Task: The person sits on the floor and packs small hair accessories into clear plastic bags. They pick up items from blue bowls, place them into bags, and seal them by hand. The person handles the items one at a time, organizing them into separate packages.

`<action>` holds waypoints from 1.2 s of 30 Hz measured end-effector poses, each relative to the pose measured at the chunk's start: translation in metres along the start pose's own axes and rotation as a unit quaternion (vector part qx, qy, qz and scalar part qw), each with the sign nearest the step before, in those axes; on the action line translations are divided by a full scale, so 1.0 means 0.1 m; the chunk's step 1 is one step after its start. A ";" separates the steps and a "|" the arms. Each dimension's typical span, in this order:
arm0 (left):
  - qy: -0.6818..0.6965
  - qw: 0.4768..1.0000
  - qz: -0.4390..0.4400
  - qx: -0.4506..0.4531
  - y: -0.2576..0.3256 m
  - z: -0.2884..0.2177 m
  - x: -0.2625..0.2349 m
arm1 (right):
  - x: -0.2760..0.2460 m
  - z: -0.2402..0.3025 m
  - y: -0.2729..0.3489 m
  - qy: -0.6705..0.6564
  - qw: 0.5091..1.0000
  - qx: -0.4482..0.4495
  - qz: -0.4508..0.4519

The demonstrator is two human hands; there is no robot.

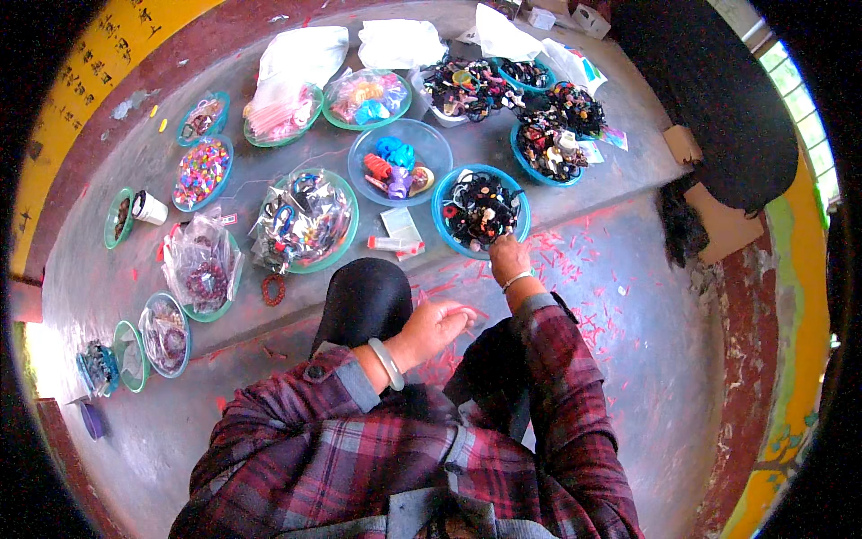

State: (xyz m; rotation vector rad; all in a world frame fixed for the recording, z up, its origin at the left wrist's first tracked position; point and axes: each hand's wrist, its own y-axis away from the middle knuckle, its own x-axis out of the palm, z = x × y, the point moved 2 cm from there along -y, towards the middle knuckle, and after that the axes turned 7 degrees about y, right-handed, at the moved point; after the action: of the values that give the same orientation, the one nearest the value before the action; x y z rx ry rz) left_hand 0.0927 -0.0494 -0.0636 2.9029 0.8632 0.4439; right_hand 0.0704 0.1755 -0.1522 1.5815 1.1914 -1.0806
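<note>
My right hand reaches over the near rim of a blue basin heaped with black hair ties and small ornaments. Its fingers are bent together at the edge of the heap, and what they grip is hidden. Above my lap, my left hand, with a pale bangle at the wrist, is closed in a pinch. A thin reddish bit shows at its fingertips, too small to name. Beyond the left knee lie a small clear packet and a red-and-white tube-like item.
Several basins stand on a raised grey ledge: a clear one with colourful pieces, a green one with bagged accessories, others leftward. A beaded bracelet lies near the ledge edge. Red scraps litter the floor. A black sack stands right.
</note>
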 end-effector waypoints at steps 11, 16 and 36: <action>-0.006 1.000 0.013 -0.007 -0.01 0.11 0.02 | -0.29 0.02 -0.24 -0.240 0.963 0.084 -0.092; -0.048 0.998 0.025 -0.016 -0.01 0.03 0.04 | -0.08 0.00 -0.47 -0.086 0.992 0.094 0.020; -0.121 0.993 0.014 -0.005 0.00 0.03 0.02 | -0.03 0.01 -0.52 -0.119 0.988 0.097 0.032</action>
State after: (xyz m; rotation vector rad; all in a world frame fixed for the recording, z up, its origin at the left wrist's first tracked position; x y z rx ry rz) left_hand 0.0959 -0.0484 -0.0661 2.8822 0.7831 0.0921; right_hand 0.0194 0.1828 -0.1562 1.5716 0.8923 -1.3342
